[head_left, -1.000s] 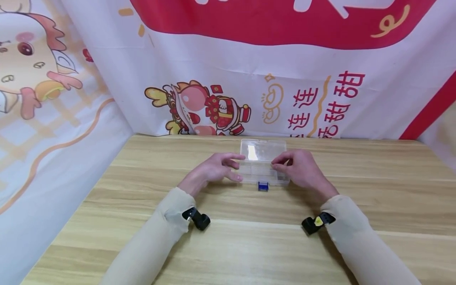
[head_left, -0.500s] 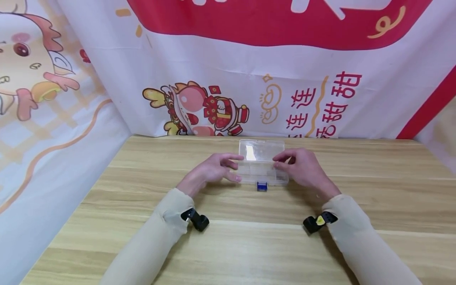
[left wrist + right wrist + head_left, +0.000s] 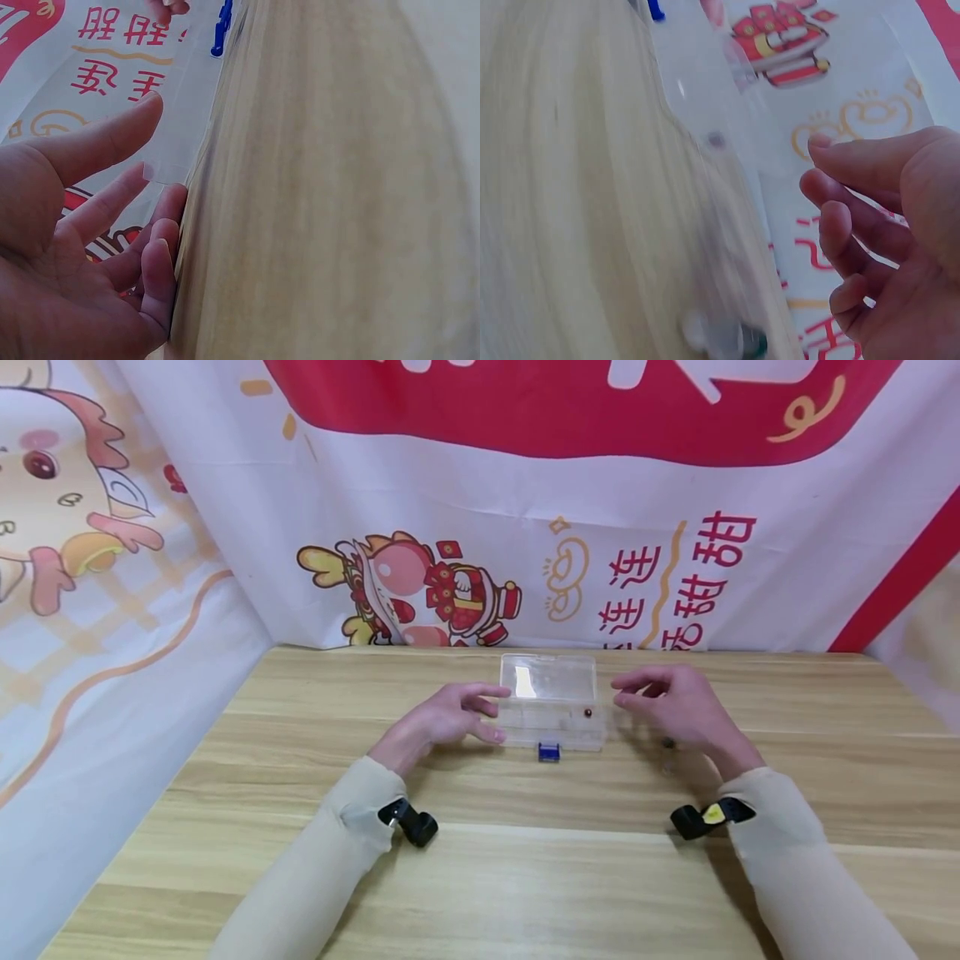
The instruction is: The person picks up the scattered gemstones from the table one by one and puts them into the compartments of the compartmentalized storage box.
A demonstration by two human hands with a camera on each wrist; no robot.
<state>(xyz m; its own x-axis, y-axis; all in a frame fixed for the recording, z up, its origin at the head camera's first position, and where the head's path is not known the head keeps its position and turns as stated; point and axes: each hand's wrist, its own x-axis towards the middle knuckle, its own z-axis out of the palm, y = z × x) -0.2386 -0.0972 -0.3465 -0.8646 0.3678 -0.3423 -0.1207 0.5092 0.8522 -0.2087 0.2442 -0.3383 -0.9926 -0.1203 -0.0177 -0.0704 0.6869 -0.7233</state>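
A clear plastic compartment box (image 3: pixel 525 737) sits on the table, its see-through lid (image 3: pixel 558 677) raised at the back and a blue latch (image 3: pixel 549 752) at its front. One small dark red bead (image 3: pixel 588 713) shows in the right part of the box. My left hand (image 3: pixel 450 714) stays at the box's left end, thumb and forefinger extended along it; in the left wrist view its fingertips (image 3: pixel 171 199) lie right at the box's edge. Just right of the box, my right hand (image 3: pixel 678 706) hovers with loosely bent fingers and nothing visible between thumb and forefinger (image 3: pixel 821 184).
Under the right wrist, small items lie on the wooden table (image 3: pixel 525 893); the right wrist view shows them blurred, clear with a dark green end (image 3: pixel 727 337). A printed cloth (image 3: pixel 450 485) hangs behind the table's back edge.
My right hand has left the box and moved right, uncovering the dark red bead there and small items on the table. The left hand holds its place at the box.
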